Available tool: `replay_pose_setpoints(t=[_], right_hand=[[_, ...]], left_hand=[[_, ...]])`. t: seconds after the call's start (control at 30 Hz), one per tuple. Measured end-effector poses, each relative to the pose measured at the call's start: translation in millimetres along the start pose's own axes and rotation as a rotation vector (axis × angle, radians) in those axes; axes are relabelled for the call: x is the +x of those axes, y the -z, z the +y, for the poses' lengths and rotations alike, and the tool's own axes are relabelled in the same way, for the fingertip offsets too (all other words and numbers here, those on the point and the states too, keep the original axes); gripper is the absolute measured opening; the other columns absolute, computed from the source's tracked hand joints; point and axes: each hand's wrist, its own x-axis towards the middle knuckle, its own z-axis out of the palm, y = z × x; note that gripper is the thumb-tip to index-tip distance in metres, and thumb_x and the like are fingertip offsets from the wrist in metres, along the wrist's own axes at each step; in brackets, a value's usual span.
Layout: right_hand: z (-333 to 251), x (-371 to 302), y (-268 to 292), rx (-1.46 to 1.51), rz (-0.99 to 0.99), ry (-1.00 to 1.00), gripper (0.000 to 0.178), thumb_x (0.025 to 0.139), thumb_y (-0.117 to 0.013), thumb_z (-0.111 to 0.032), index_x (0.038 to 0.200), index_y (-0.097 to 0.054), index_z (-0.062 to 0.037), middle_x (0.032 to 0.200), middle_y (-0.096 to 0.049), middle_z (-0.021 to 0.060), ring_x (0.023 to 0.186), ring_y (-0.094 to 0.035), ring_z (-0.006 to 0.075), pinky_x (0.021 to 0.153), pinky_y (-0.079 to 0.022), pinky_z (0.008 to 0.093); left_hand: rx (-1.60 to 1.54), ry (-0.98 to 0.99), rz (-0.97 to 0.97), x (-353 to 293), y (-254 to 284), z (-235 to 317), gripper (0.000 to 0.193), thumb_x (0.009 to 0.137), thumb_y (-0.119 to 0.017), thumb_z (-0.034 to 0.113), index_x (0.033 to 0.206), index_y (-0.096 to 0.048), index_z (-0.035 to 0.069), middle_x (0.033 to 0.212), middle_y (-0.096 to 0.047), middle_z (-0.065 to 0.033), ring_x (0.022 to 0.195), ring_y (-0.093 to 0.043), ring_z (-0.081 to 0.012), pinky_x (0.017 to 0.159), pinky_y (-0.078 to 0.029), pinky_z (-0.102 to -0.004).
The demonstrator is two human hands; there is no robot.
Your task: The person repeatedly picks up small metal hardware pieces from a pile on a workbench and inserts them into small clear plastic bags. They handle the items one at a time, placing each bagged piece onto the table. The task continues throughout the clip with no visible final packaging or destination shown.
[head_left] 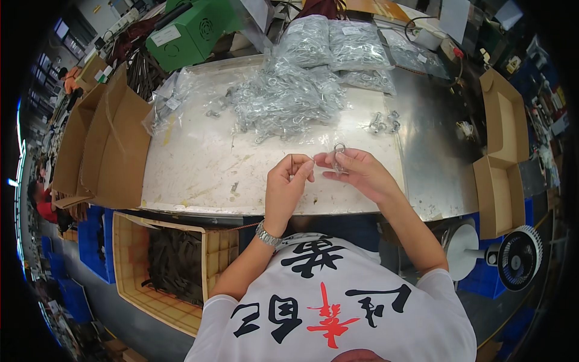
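My right hand [363, 173] holds a ring-ended metal piece [339, 148] between thumb and fingers, with what looks like clear plastic around it. Close by on its left, my left hand [288, 183] is closed in a pinch, its fingertips almost meeting the right fingers. Whatever the left fingers grip is too small to make out. Beyond both hands lies a heap of small clear bags of metal hardware [283, 99] on the white worktable [199, 181]. A few loose metal pieces [384, 122] rest to the right of that heap.
Large packed clear bags [360, 45] are stacked at the back. A green machine [193, 33] stands at the far left. Open cardboard boxes flank the table, left [117, 145] and right [500, 154]. Below are a yellow crate [160, 301] of dark strips and a fan [520, 257].
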Motion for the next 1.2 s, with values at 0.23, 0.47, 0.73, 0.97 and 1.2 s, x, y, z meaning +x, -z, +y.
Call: replay_pose_setpoints(t=[0.23, 0.47, 0.73, 0.97, 1.2], right_hand=[[35.8, 18.4, -25.5, 0.239, -0.044, 0.035, 0.034, 0.113, -0.055, -0.027, 0.134, -0.064, -0.0021, 0.152, -0.060, 0.0174, 0.126, -0.065, 0.0231, 0.107, -0.053, 0.0407], [29.4, 11.1, -31.8, 0.180, 0.056, 0.020, 0.047, 0.117, -0.045, -0.039, 0.137, -0.061, -0.0005, 0.140, -0.067, 0.0192, 0.112, -0.072, 0.0236, 0.090, -0.058, 0.0343], [35.5, 6.0, -50.3, 0.285, 0.289, 0.162, 0.047, 0.116, -0.048, -0.036, 0.142, -0.059, 0.0021, 0.130, -0.073, 0.0172, 0.109, -0.073, 0.0231, 0.094, -0.058, 0.0367], [35.4, 0.1, -40.8, 0.145, 0.292, 0.141, 0.038, 0.111, -0.061, -0.030, 0.124, -0.069, 0.0046, 0.126, -0.075, 0.0202, 0.111, -0.074, 0.0244, 0.102, -0.057, 0.0365], [28.9, 4.3, -35.5, 0.147, 0.340, 0.169, 0.036, 0.111, -0.061, -0.030, 0.121, -0.068, 0.0041, 0.124, -0.075, 0.0243, 0.117, -0.074, 0.0310, 0.107, -0.057, 0.0410]], left_hand=[[-0.207, 0.101, -0.114, -4.1, -15.2, 17.1, 0.019, 0.108, -0.066, 0.017, 0.112, -0.071, 0.000, 0.084, -0.072, -0.0012, 0.053, -0.042, -0.0005, 0.046, -0.032, -0.0199], [-0.276, 0.231, -0.229, -11.9, -2.5, -3.1, 0.019, 0.109, -0.064, 0.018, 0.106, -0.071, 0.000, 0.085, -0.072, -0.0031, 0.050, -0.042, -0.0010, 0.046, -0.031, -0.0187], [-0.239, 0.261, -0.227, -11.2, 6.4, 1.4, 0.018, 0.107, -0.064, 0.016, 0.108, -0.073, 0.000, 0.087, -0.075, -0.0049, 0.051, -0.041, -0.0006, 0.045, -0.030, -0.0184], [0.066, 0.193, -0.307, -6.7, 17.2, 11.8, 0.019, 0.105, -0.067, 0.017, 0.109, -0.074, -0.001, 0.083, -0.075, -0.0026, 0.051, -0.039, 0.0007, 0.046, -0.029, -0.0182], [-0.003, 0.032, -0.099, -7.9, 32.8, 11.8, 0.016, 0.099, -0.075, 0.011, 0.110, -0.079, 0.000, 0.090, -0.071, -0.0002, 0.067, -0.050, -0.0027, 0.056, -0.035, -0.0193]])
